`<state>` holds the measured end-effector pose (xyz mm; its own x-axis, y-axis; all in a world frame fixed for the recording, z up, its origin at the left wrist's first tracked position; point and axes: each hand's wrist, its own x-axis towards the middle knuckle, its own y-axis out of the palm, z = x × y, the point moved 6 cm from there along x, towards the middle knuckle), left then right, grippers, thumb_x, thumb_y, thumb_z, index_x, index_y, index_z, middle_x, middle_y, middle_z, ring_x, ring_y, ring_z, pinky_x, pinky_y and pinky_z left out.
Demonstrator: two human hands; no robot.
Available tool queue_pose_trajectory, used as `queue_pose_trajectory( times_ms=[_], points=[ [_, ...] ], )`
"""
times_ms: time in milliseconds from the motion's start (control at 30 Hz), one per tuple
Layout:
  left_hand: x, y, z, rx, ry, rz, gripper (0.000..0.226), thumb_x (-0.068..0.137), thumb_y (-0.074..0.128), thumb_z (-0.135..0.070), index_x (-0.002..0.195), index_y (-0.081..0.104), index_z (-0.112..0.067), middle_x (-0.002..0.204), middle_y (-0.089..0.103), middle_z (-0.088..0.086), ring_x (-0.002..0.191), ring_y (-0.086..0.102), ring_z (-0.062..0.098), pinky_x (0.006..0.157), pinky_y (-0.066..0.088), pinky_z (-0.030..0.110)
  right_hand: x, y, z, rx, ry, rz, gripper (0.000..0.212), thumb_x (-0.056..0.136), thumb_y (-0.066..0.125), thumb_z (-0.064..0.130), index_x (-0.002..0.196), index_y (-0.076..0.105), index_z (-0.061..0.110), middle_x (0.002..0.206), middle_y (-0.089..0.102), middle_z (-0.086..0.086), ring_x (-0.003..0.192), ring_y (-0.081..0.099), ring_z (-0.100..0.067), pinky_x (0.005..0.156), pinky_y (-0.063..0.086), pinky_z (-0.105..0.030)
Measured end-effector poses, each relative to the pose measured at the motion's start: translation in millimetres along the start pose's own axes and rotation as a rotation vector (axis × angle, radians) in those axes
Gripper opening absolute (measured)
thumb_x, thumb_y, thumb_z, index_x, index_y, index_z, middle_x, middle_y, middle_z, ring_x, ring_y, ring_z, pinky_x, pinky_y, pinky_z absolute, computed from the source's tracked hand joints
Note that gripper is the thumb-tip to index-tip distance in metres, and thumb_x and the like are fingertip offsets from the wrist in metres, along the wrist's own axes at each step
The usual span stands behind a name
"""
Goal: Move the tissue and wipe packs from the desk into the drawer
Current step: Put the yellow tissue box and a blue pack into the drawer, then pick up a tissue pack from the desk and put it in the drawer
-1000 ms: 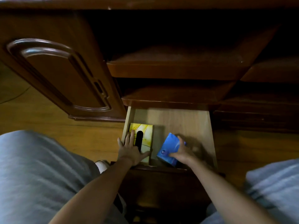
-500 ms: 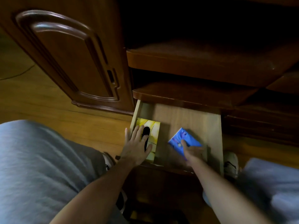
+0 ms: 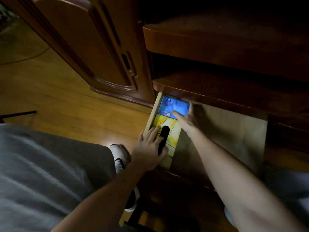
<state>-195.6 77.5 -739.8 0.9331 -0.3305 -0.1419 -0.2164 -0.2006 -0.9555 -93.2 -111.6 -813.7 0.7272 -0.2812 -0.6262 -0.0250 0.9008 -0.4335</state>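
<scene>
The pale wooden drawer (image 3: 225, 131) is pulled out below the dark desk. A yellow tissue box (image 3: 172, 129) with a black oval slot lies along its left wall. My left hand (image 3: 148, 148) rests flat on that box, fingers spread. Behind the box, in the drawer's back left corner, lies a blue wipe pack (image 3: 173, 106), partly under the desk's edge. My right hand (image 3: 187, 118) holds the blue pack, thumb on top and fingers around its right end.
A dark wooden cabinet door (image 3: 87, 44) stands to the left of the drawer. Two more dark drawer fronts (image 3: 234, 39) jut out above. My grey-clad legs and a white shoe (image 3: 118, 153) are over the wooden floor (image 3: 58, 101). The drawer's right half shows bare wood.
My right hand has carried the blue pack from the drawer's front middle to its back left corner, behind the yellow box. The left hand has stayed on the box. The camera moved closer.
</scene>
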Motion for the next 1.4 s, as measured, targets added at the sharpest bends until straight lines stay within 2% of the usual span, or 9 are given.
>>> queue_pose_trajectory(
  times_ms=[333,533,700,800,900,1000,1133,1267,1400],
  points=[
    [-0.4,-2.2,0.6,0.017,-0.011,0.034,0.049,0.093,0.041,-0.052,0.125,0.063,-0.022,0.164,0.025,0.001,0.152,0.017,0.016,0.115,0.025,0.047,-19.3,1.6,-3.4,0.067,-0.065,0.063,0.076,0.093,0.060,0.047,0.157,0.021,0.035,0.146,0.053,0.000,0.126,0.055,-0.031,0.107,0.044,-0.044],
    [-2.4,-2.8,-0.5,0.078,0.031,0.045,0.055,0.092,0.040,-0.057,0.129,0.060,-0.023,0.161,0.029,0.003,0.150,0.020,0.020,0.120,0.015,0.053,-50.7,-7.3,-9.7,-0.004,-0.061,0.126,0.066,0.100,0.053,0.046,0.158,0.027,0.027,0.156,0.043,-0.003,0.136,0.047,-0.028,0.104,0.037,-0.031],
    [-1.0,-46.9,-7.9,0.231,0.136,-0.013,0.060,0.090,0.041,-0.058,0.132,0.060,-0.019,0.149,0.045,0.008,0.141,0.036,0.026,0.120,0.019,0.053,-91.3,-53.8,9.3,-0.118,-0.060,0.095,0.059,0.096,0.063,0.036,0.147,0.046,0.014,0.140,0.059,-0.016,0.119,0.063,-0.036,0.098,0.050,-0.043],
    [3.7,-108.1,-19.1,0.197,0.176,-0.145,0.051,0.084,0.051,-0.048,0.122,0.065,-0.017,0.134,0.058,0.010,0.126,0.051,0.031,0.112,0.033,0.047,-133.7,-78.7,38.3,-0.145,-0.147,0.121,0.037,0.098,0.061,0.026,0.126,0.063,0.003,0.123,0.067,-0.023,0.101,0.071,-0.035,0.079,0.056,-0.041],
    [9.3,-190.1,-46.9,0.133,0.284,-0.353,0.042,0.082,0.057,-0.036,0.117,0.068,-0.015,0.127,0.063,0.008,0.116,0.058,0.032,0.096,0.044,0.042,-186.5,-117.1,87.0,-0.103,-0.371,0.094,0.026,0.099,0.061,0.012,0.123,0.067,0.006,0.118,0.071,-0.018,0.077,0.068,-0.015,0.062,0.049,-0.018],
    [11.6,-289.9,-89.4,0.069,0.457,-0.703,0.033,0.084,0.060,-0.026,0.112,0.070,-0.013,0.118,0.066,0.006,0.107,0.060,0.029,0.082,0.047,0.039,-250.3,-181.2,154.4,-0.048,-0.701,-0.125,0.017,0.097,0.062,0.012,0.106,0.075,0.018,0.091,0.077,0.003,0.071,0.068,0.001,0.067,0.052,-0.024],
    [12.7,-413.5,-148.1,0.056,0.604,-1.069,0.028,0.088,0.058,-0.024,0.111,0.067,-0.012,0.115,0.064,0.005,0.108,0.056,0.026,0.080,0.042,0.033,-331.1,-269.4,240.6,-0.023,-1.044,-0.491,0.014,0.092,0.058,0.033,0.093,0.072,0.035,0.076,0.074,0.016,0.076,0.070,-0.002,0.068,0.053,-0.020],
    [43.2,-492.4,-183.7,0.010,0.516,-1.037,0.027,0.087,0.060,-0.025,0.111,0.067,-0.015,0.118,0.062,0.003,0.106,0.055,0.025,0.080,0.045,0.037,-359.4,-337.2,306.2,-0.315,-1.120,-0.886,0.022,0.090,0.053,0.043,0.107,0.066,0.041,0.093,0.070,0.018,0.087,0.064,-0.003,0.068,0.053,-0.030],
    [101.8,-512.0,-195.9,-0.017,0.381,-0.767,0.038,0.090,0.057,-0.035,0.126,0.061,-0.022,0.130,0.058,0.002,0.118,0.051,0.026,0.086,0.047,0.038,-307.6,-366.5,322.6,-0.729,-0.771,-0.717,0.050,0.098,0.046,0.052,0.143,0.051,0.031,0.144,0.055,0.000,0.132,0.047,-0.026,0.100,0.043,-0.042]
  ],
)
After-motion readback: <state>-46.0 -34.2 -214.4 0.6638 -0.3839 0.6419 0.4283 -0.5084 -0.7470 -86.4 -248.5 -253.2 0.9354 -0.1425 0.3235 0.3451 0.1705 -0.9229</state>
